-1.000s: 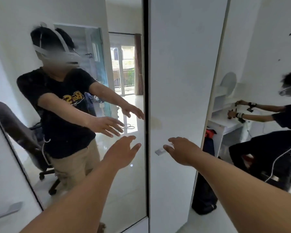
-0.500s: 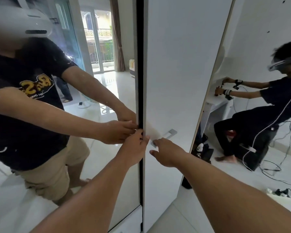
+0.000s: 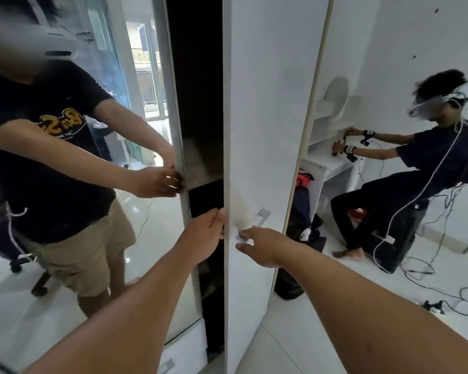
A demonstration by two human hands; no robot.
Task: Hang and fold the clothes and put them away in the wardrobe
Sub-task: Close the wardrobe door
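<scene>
White wardrobe door (image 3: 265, 130) stands just ahead of both hands, beside a dark gap with the mirrored door (image 3: 92, 184) on its far side. The left hand (image 3: 203, 238) curls its fingers round the white door's edge. The right hand (image 3: 265, 245) hooks its fingers on the metal handle (image 3: 260, 217).
</scene>
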